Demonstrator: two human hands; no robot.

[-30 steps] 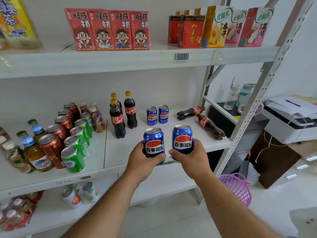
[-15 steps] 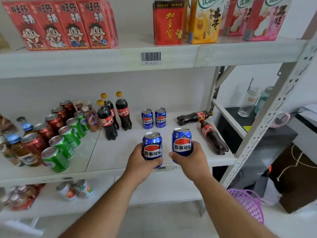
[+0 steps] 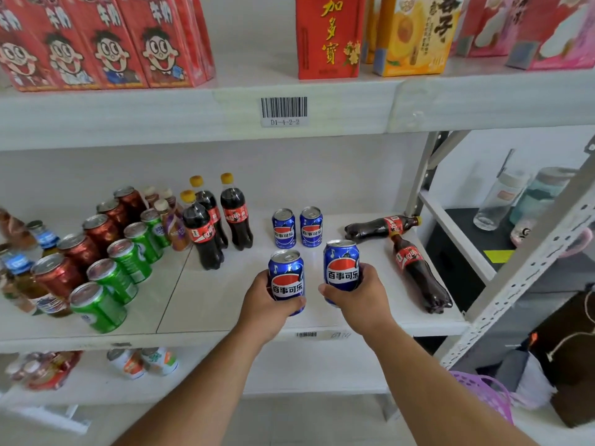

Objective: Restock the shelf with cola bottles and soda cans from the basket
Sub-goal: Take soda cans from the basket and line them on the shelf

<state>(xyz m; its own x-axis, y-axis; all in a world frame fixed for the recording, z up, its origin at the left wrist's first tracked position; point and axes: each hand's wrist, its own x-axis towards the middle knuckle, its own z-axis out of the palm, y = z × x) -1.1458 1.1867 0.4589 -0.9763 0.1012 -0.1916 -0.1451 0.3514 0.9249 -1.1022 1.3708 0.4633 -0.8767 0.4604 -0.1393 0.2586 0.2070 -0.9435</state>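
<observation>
Cans of blue cola are gripped upright, one in the left hand (image 3: 269, 304) and one in the right hand (image 3: 355, 300), fingers wrapped round each, over the near edge of the middle shelf (image 3: 225, 323). Two matching cans (image 3: 297, 227) stand farther back. Risk, prob.: right-hand can (image 3: 342, 265) set down too far right cd knock the lying cola bottle (image 3: 418, 272), w/ rolling off the edge.

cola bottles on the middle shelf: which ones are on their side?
The two cola bottles at the right end: one near the back, one nearer the front edge. The three yellow-capped bottles left of the blue cans stand upright.
</observation>
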